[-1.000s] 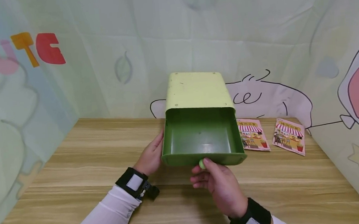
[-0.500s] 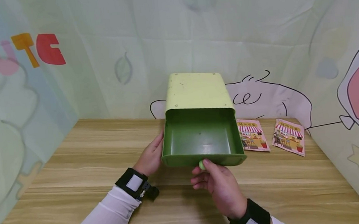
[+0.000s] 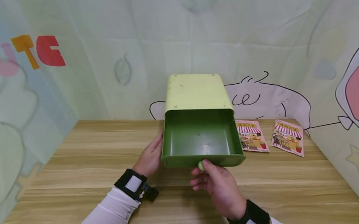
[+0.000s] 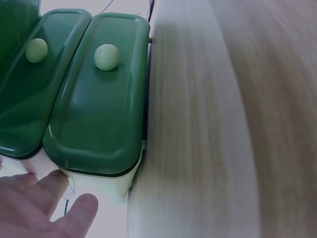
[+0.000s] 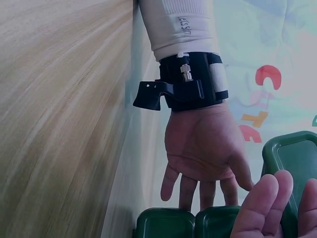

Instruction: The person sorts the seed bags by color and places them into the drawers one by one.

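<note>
A small cabinet with a pale yellow-green body stands on the table. Its top drawer, dark green, is pulled out, and nothing shows inside it. My right hand pinches the drawer's round light-green knob between thumb and fingers. Against the cabinet's left side rests my left hand; its fingers look straight in the right wrist view. Two lower drawers, a middle one and a bottom one, are closed in the left wrist view, each with a pale round knob.
Two pink printed packets or cards, one beside the cabinet and another farther right, lie on the wood-grain table. A printed cloth backdrop encloses the table's back and sides.
</note>
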`<control>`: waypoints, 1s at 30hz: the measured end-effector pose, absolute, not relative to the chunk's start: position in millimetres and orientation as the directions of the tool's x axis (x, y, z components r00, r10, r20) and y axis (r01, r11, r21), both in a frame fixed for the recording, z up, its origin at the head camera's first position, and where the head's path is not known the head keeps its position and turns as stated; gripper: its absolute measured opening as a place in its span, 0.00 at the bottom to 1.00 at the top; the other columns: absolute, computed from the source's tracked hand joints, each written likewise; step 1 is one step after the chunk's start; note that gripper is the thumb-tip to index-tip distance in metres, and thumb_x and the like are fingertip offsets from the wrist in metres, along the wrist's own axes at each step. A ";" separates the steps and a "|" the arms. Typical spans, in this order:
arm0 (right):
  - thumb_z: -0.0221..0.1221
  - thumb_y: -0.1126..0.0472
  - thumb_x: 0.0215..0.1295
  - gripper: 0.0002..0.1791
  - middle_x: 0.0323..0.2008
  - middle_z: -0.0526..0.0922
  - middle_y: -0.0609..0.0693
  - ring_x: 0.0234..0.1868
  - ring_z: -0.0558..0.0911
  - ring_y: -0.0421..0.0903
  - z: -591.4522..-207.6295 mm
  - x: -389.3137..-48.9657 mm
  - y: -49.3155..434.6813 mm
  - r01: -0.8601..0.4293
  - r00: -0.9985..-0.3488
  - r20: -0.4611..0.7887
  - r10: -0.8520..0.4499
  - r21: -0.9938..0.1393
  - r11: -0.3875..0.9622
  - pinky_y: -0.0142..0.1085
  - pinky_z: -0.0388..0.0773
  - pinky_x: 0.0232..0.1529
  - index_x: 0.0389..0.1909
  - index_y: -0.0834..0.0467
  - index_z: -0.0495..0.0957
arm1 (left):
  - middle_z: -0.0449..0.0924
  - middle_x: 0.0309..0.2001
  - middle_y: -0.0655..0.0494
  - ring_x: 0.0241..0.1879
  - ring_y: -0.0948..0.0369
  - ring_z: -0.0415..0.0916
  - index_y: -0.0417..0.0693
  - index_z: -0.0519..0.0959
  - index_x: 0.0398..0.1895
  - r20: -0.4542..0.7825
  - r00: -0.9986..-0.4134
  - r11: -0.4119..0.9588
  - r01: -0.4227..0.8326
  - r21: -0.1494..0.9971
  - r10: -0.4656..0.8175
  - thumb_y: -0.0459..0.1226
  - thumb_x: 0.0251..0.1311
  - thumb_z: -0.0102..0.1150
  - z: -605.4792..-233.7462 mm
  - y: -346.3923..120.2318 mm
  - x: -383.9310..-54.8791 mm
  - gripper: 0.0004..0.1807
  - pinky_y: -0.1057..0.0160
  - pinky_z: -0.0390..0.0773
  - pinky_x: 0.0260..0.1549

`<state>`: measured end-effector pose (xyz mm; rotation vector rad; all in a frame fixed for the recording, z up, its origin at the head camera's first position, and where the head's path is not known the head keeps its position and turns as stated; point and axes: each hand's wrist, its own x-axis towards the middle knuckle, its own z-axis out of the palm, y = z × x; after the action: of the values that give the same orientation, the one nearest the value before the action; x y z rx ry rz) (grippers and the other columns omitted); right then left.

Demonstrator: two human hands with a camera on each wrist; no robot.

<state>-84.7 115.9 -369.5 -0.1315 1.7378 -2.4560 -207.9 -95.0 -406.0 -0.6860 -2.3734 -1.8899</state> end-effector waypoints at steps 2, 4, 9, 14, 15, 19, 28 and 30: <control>0.52 0.46 0.68 0.22 0.32 0.81 0.53 0.34 0.79 0.53 -369.9 -84.6 116.1 0.057 -0.988 -0.005 -0.157 -0.944 -0.326 0.43 0.79 0.39 0.33 0.62 0.77 | 0.48 0.71 0.63 0.66 0.67 0.45 0.61 0.50 0.73 0.295 -0.900 0.167 0.361 0.918 0.321 0.55 0.71 0.34 -406.1 -95.1 -207.9 0.29 0.51 0.48 0.66; 0.52 0.45 0.68 0.22 0.32 0.81 0.53 0.34 0.79 0.53 -369.8 -84.4 116.3 0.059 -0.987 -0.008 -0.158 -0.945 -0.322 0.43 0.79 0.39 0.33 0.62 0.77 | 0.48 0.71 0.62 0.66 0.67 0.45 0.60 0.50 0.73 0.300 -0.897 0.167 0.366 0.915 0.323 0.55 0.72 0.33 -405.9 -95.1 -207.9 0.29 0.50 0.48 0.66; 0.52 0.45 0.68 0.22 0.32 0.81 0.52 0.34 0.79 0.53 -368.8 -84.1 116.5 0.062 -0.987 -0.011 -0.162 -0.948 -0.313 0.43 0.79 0.40 0.33 0.63 0.77 | 0.48 0.71 0.61 0.66 0.66 0.45 0.58 0.50 0.73 0.310 -0.892 0.159 0.376 0.913 0.330 0.55 0.72 0.33 -404.9 -95.0 -207.2 0.30 0.50 0.48 0.66; 0.50 0.46 0.69 0.23 0.33 0.81 0.53 0.34 0.79 0.53 -368.7 -84.3 116.6 0.060 -0.986 -0.008 -0.166 -0.949 -0.310 0.43 0.79 0.39 0.34 0.63 0.77 | 0.50 0.71 0.59 0.66 0.66 0.46 0.56 0.50 0.73 0.312 -0.890 0.148 0.376 0.915 0.333 0.53 0.73 0.32 -402.9 -95.5 -206.6 0.29 0.50 0.49 0.66; 0.50 0.46 0.69 0.23 0.33 0.81 0.53 0.34 0.79 0.54 -368.7 -84.4 116.6 0.060 -0.986 -0.008 -0.167 -0.949 -0.310 0.44 0.79 0.39 0.34 0.63 0.77 | 0.51 0.71 0.59 0.66 0.66 0.47 0.56 0.50 0.73 0.315 -0.891 0.151 0.379 0.913 0.326 0.51 0.73 0.31 -401.4 -95.7 -206.1 0.28 0.50 0.49 0.66; 0.51 0.45 0.69 0.23 0.34 0.81 0.54 0.34 0.79 0.54 -368.0 -84.0 117.5 0.060 -0.986 -0.009 -0.168 -0.952 -0.300 0.44 0.79 0.39 0.34 0.63 0.77 | 0.50 0.71 0.53 0.66 0.63 0.47 0.48 0.50 0.73 0.379 -0.879 0.157 0.434 0.887 0.290 0.44 0.75 0.30 -385.6 -94.5 -197.8 0.26 0.49 0.51 0.65; 0.45 0.45 0.72 0.28 0.43 0.82 0.56 0.36 0.79 0.55 -366.0 -84.3 128.3 0.084 -0.955 -0.029 -0.294 -0.981 -0.173 0.44 0.79 0.39 0.40 0.68 0.79 | 0.50 0.71 0.43 0.65 0.57 0.51 0.36 0.50 0.71 0.495 -0.817 0.064 0.534 0.843 0.295 0.33 0.74 0.32 -339.0 -89.1 -173.1 0.25 0.47 0.54 0.64; 0.45 0.48 0.73 0.27 0.45 0.82 0.58 0.37 0.80 0.56 -365.3 -85.0 136.4 0.066 -0.936 -0.036 -0.349 -0.995 -0.074 0.44 0.80 0.39 0.42 0.70 0.78 | 0.49 0.71 0.42 0.66 0.57 0.50 0.36 0.50 0.71 0.501 -0.812 0.061 0.541 0.839 0.300 0.33 0.74 0.32 -334.7 -88.9 -173.9 0.25 0.47 0.52 0.65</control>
<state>-85.0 136.4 -365.3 -0.3075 1.9180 -2.0914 -173.9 -88.9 -334.7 -0.8621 -2.1371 -1.8372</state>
